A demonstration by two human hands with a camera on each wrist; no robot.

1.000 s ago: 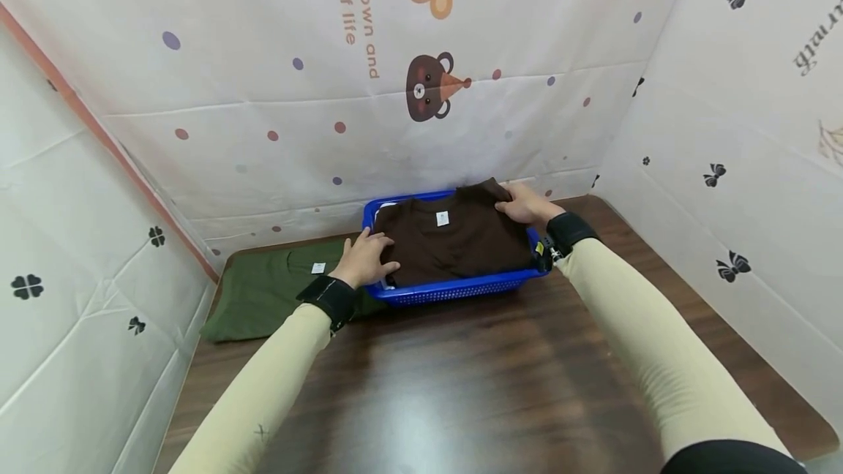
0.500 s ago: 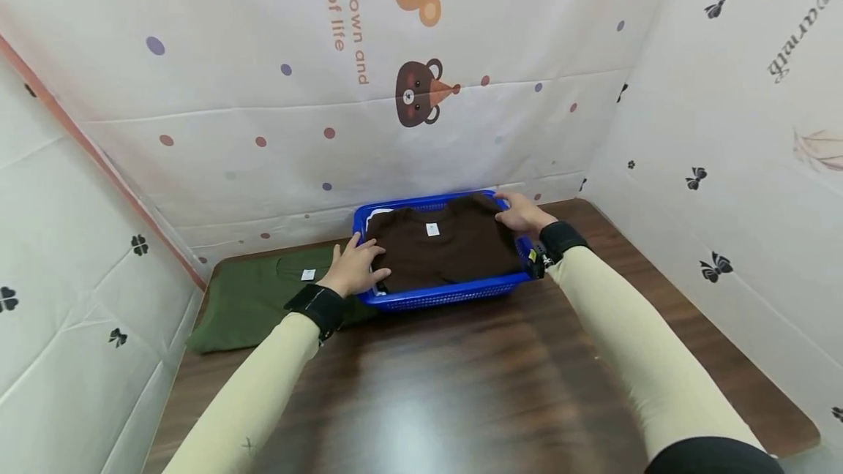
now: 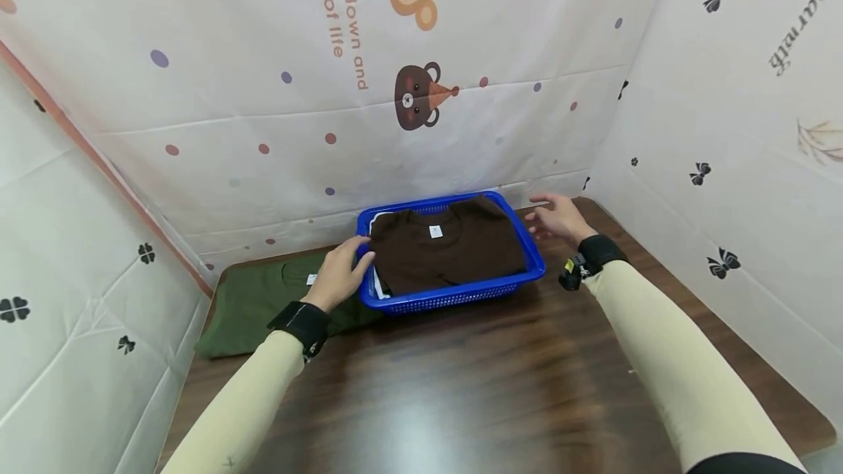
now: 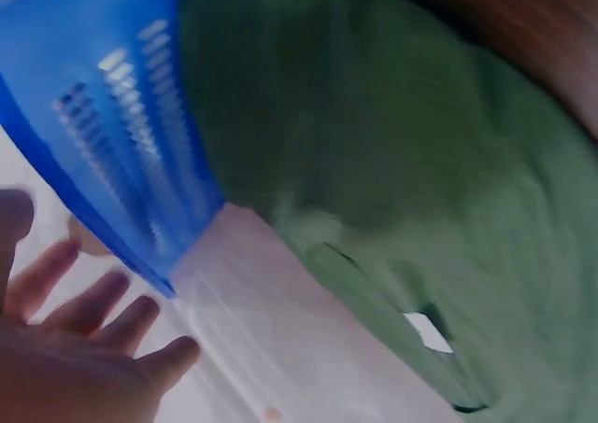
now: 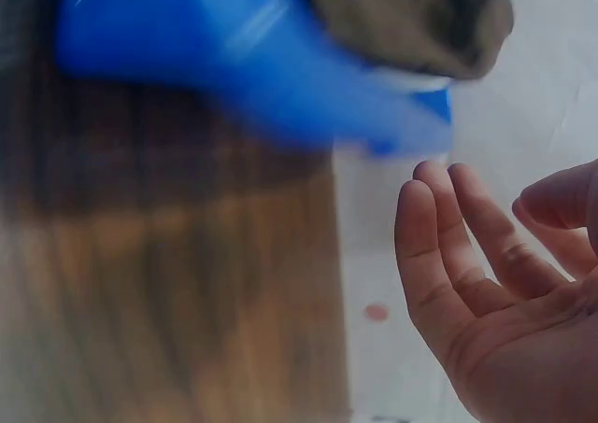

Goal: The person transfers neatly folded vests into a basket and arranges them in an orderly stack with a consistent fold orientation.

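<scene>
A folded brown T-shirt point(image 3: 454, 251) with a white neck label lies flat in a blue plastic basket point(image 3: 454, 295). A strip of white cloth point(image 3: 378, 284) shows under its left edge. My left hand point(image 3: 339, 275), fingers relaxed, is at the basket's left rim and overlaps the folded green T-shirt point(image 3: 253, 306) behind it. In the left wrist view that hand's fingers point(image 4: 89, 306) are spread beside the basket wall and grip nothing. Off the basket's right side, my right hand point(image 3: 560, 219) hangs with loosely bent fingers, holding nothing.
The basket stands on a dark wooden table point(image 3: 448, 386) near the back wall sheet point(image 3: 296, 115), which is printed with bears and dots. A side sheet point(image 3: 744, 203) rises at the right, another point(image 3: 85, 240) at the left.
Both hands have drawn away from the brown T-shirt, the left one leftward and the right one rightward off the basket. The shirt's raised right collar corner has come down into the basket.
</scene>
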